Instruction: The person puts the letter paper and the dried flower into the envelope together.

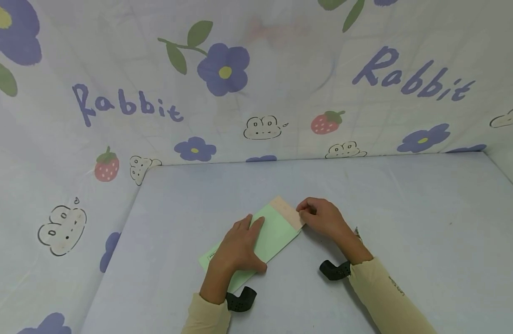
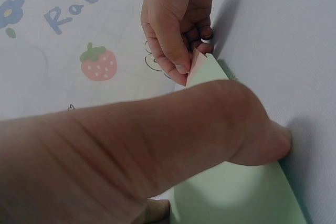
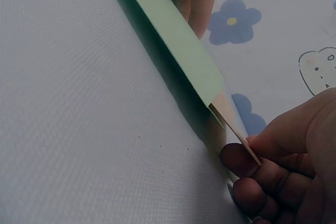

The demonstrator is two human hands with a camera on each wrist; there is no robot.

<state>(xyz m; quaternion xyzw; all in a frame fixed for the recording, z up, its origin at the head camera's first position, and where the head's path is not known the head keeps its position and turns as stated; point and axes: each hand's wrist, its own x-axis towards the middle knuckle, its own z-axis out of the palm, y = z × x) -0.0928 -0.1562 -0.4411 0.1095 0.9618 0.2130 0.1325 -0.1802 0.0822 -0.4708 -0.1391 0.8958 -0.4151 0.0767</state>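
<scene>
A flat light green envelope [image 1: 277, 234] lies at a slant across the middle of the table, with small dark print near its lower left end. From its upper right end sticks a peach-coloured paper piece [image 1: 287, 212]. My left hand [image 1: 239, 248] rests across the envelope, fingers extended on top and thumb reaching past the near edge. With thumb and forefinger, my right hand [image 1: 323, 217] pinches the near corner of the peach piece. The right wrist view shows the thin edge of this peach piece [image 3: 239, 135] between the fingertips and a shadow under the green envelope [image 3: 173, 40].
A pale table surface [image 1: 407, 222] surrounds the envelope. Behind it hangs a white cloth [image 1: 290, 83] printed with flowers, strawberries and "Rabbit". Black curved pieces [image 1: 242, 300] sit at both wrists, beside the beige sleeves [image 1: 386, 292].
</scene>
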